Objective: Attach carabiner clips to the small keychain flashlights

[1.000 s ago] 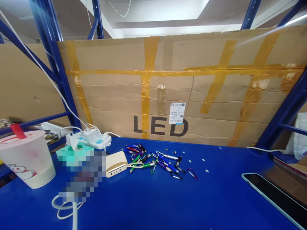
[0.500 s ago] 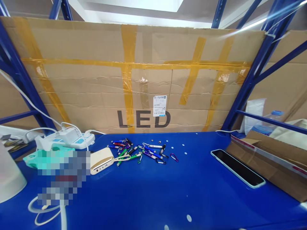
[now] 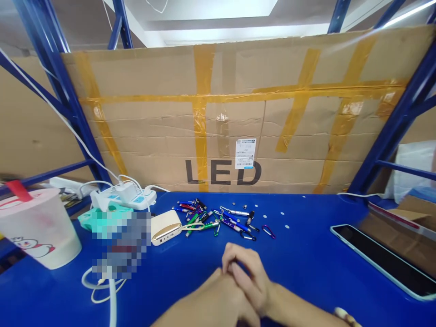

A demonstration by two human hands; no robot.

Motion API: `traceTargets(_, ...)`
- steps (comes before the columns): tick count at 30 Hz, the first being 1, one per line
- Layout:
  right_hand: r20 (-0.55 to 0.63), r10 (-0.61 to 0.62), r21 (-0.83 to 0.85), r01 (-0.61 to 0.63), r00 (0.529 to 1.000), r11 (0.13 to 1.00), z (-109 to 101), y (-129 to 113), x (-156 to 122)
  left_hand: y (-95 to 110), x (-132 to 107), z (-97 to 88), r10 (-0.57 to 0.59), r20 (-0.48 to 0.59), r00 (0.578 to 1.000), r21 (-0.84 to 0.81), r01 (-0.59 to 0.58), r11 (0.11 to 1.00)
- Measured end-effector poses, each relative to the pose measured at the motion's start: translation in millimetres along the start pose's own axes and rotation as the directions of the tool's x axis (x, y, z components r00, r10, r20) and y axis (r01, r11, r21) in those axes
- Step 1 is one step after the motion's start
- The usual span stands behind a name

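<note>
My two hands rest together on the blue table (image 3: 306, 254) near its front edge. My right hand (image 3: 250, 274) lies curled over my left hand (image 3: 209, 302), fingers closed, and no object shows in either. Just beyond them lies a pile of small coloured keychain torches (image 3: 218, 219) with a purple carabiner (image 3: 268, 231) beside it. A gold power bank (image 3: 165, 227) with a looped cord sits left of the pile. A few small round cells (image 3: 282, 213) are scattered behind the pile.
A lidded white drink cup (image 3: 39, 231) stands far left, with a white power strip (image 3: 126, 197) and a coiled white cable (image 3: 102, 288) nearby. A phone (image 3: 384, 261) lies face up at right beside an open cardboard box (image 3: 405, 227). A taped cardboard sheet marked LED (image 3: 289, 131) closes the back.
Both hands have come into view at the bottom, clasped together. The view has swung back left, so the cup shows again and the phone sits further right.
</note>
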State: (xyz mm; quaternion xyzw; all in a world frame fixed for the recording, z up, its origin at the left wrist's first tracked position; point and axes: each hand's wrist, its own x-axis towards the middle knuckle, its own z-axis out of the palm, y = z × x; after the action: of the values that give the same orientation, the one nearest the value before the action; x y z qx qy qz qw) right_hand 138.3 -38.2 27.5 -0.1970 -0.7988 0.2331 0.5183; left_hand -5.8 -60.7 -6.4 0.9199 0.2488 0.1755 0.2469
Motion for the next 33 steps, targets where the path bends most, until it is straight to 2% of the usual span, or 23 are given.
traceTargets(2, -0.051, 0.163, -0.124, -0.168, 0.985, 0.978, -9, 22, 3, -2, 28, -31.2, -0.010, 0.012, 1.000, 0.055, 0.009, 0.998)
traceTargets(3, -0.073, 0.236, -0.177, -0.245, 0.969, 0.953, -14, 33, 5, -5, 40, -45.7, -0.077, -0.033, 0.996, 0.187, 0.082, 0.979)
traceTargets(4, -0.094, 0.309, -0.225, -0.322, 0.946, 0.920, -20, 43, 7, -11, 50, -59.1, -0.164, -0.149, 0.975, 0.326, 0.205, 0.923)
traceTargets(5, -0.119, 0.357, -0.266, -0.377, 0.926, 0.887, -25, 52, 8, -19, 57, -70.8, -0.239, -0.297, 0.924, 0.431, 0.353, 0.830)
traceTargets(7, -0.183, 0.402, -0.352, -0.442, 0.897, 0.825, -35, 67, 9, -40, 61, -88.2, -0.287, -0.408, 0.867, 0.479, 0.471, 0.741)
traceTargets(9, -0.197, 0.412, -0.439, -0.456, 0.890, 0.774, -43, 77, 9, -60, 55, -97.0, -0.322, -0.495, 0.807, 0.503, 0.569, 0.651)
traceTargets(11, -0.176, 0.399, -0.515, -0.429, 0.900, 0.742, -48, 82, 6, -76, 45, -98.6, -0.356, -0.535, 0.766, 0.514, 0.630, 0.582)
traceTargets(15, -0.139, 0.348, -0.591, -0.360, 0.927, 0.722, -52, 84, 2, -87, 33, -91.9, -0.408, -0.551, 0.728, 0.506, 0.680, 0.530)
traceTargets(22, 0.015, 0.307, -0.502, -0.259, 0.952, 0.825, -47, 78, 2, -89, 35, -91.9, -0.439, -0.556, 0.706, 0.390, 0.688, 0.612)
traceTargets(25, 0.022, 0.324, -0.454, -0.280, 0.946, 0.846, -46, 78, 1, -87, 39, -91.6, -0.414, -0.626, 0.661, 0.317, 0.701, 0.639)
traceTargets(28, 0.019, 0.354, -0.422, -0.313, 0.935, 0.851, -47, 80, -1, -79, 42, -81.3, -0.384, -0.687, 0.617, 0.230, 0.686, 0.691)
traceTargets(29, 0.021, 0.360, -0.418, -0.319, 0.933, 0.851, -48, 82, -2, -75, 42, -75.1, -0.356, -0.713, 0.604, 0.127, 0.611, 0.781)
traceTargets(30, 0.027, 0.363, -0.419, -0.319, 0.932, 0.850, -48, 83, -2, -69, 42, -67.9, -0.334, -0.715, 0.615, 0.048, 0.519, 0.853)
traceTargets(33, 0.096, 0.353, -0.456, -0.274, 0.931, 0.847, -48, 84, -1, -53, 42, -43.8, -0.168, -0.672, 0.721, 0.021, 0.246, 0.969)
